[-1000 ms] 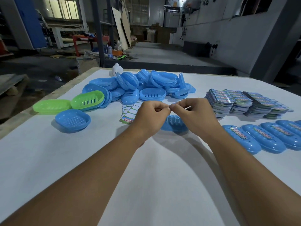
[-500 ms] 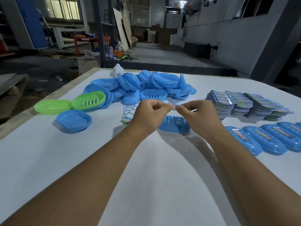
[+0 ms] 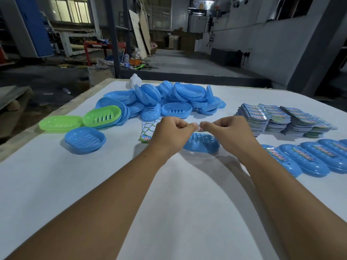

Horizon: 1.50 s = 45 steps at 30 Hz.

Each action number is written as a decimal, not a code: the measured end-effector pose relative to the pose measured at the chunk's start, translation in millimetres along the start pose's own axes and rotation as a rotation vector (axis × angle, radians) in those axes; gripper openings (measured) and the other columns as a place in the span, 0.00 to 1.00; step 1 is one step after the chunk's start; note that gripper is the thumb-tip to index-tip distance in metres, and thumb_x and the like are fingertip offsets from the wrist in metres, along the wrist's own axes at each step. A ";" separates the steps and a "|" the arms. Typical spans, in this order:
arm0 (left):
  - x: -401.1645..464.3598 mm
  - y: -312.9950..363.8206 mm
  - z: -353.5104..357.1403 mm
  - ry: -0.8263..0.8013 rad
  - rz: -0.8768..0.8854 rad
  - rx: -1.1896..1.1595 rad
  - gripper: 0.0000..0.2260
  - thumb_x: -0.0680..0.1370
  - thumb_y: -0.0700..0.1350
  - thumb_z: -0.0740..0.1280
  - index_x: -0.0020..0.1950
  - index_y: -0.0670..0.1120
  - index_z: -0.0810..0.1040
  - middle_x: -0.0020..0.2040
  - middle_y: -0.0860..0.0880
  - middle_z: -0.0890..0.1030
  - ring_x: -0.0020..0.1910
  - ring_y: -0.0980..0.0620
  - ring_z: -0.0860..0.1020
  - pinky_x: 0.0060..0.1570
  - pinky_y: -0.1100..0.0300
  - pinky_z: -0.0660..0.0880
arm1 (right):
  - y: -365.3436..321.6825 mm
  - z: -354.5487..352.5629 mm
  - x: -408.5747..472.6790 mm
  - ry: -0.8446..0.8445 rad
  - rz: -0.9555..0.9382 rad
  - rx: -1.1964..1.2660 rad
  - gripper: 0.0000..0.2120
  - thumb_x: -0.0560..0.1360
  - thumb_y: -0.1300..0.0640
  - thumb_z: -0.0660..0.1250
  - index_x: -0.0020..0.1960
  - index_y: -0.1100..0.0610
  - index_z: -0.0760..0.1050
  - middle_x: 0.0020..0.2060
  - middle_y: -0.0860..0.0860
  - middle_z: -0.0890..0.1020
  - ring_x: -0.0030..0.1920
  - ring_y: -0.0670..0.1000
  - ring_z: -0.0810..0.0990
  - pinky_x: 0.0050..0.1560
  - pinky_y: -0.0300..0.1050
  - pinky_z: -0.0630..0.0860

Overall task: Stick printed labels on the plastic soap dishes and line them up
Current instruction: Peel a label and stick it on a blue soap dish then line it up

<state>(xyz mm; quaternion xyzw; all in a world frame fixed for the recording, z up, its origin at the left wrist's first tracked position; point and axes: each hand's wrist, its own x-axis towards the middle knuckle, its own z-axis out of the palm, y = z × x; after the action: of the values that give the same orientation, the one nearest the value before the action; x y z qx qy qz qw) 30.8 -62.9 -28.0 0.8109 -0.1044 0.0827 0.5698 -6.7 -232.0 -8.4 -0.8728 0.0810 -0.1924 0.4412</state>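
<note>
Over by the worktop's left edge there's a couple of green dishes (image 3: 80, 120) and a loose blue one, with the big blue pile (image 3: 165, 101) toward the far edge. Mid-worktop, the left hand (image 3: 173, 133) and right hand (image 3: 228, 131) are both pinched on a small label (image 3: 199, 128), held right above the blue soap dish (image 3: 203, 143). That dish lies long axis left-to-right just under and beyond both hands, roughly equally near each, so I'd guess straight down; the labelled row (image 3: 308, 156) sits by the right edge.
</note>
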 end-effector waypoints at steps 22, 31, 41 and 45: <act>4.9 3.0 2.6 -0.060 -0.032 0.389 0.12 0.66 0.58 0.71 0.35 0.50 0.83 0.30 0.58 0.81 0.38 0.54 0.81 0.42 0.56 0.80 | 15.2 5.5 7.7 -0.086 0.065 -0.119 0.15 0.66 0.44 0.78 0.28 0.52 0.82 0.22 0.46 0.76 0.26 0.45 0.70 0.32 0.43 0.69; 4.2 6.3 7.9 -0.027 0.073 0.651 0.14 0.68 0.62 0.70 0.34 0.52 0.81 0.36 0.54 0.82 0.39 0.50 0.80 0.38 0.60 0.74 | 8.1 5.7 1.0 -0.043 0.039 -0.329 0.14 0.66 0.41 0.74 0.32 0.50 0.81 0.29 0.45 0.82 0.35 0.49 0.81 0.38 0.47 0.78; 3.1 13.7 6.5 0.002 0.177 0.882 0.16 0.74 0.64 0.67 0.48 0.52 0.78 0.46 0.50 0.79 0.47 0.45 0.78 0.41 0.56 0.71 | 6.8 0.4 1.9 0.005 0.030 -0.519 0.24 0.63 0.28 0.71 0.47 0.45 0.74 0.41 0.42 0.79 0.44 0.49 0.80 0.40 0.46 0.74; 1.3 9.2 3.8 -0.003 0.079 0.763 0.14 0.74 0.63 0.68 0.46 0.54 0.74 0.43 0.54 0.76 0.45 0.48 0.77 0.42 0.56 0.71 | 12.1 -3.0 2.0 -0.098 0.064 -0.376 0.26 0.66 0.29 0.71 0.54 0.46 0.75 0.43 0.44 0.80 0.44 0.47 0.79 0.42 0.47 0.74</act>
<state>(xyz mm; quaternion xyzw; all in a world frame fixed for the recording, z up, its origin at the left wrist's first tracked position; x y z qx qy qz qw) 29.7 -69.6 -20.5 0.9602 -0.0980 0.1362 0.2231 -5.8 -242.1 -16.0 -0.9451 0.1215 -0.1169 0.2799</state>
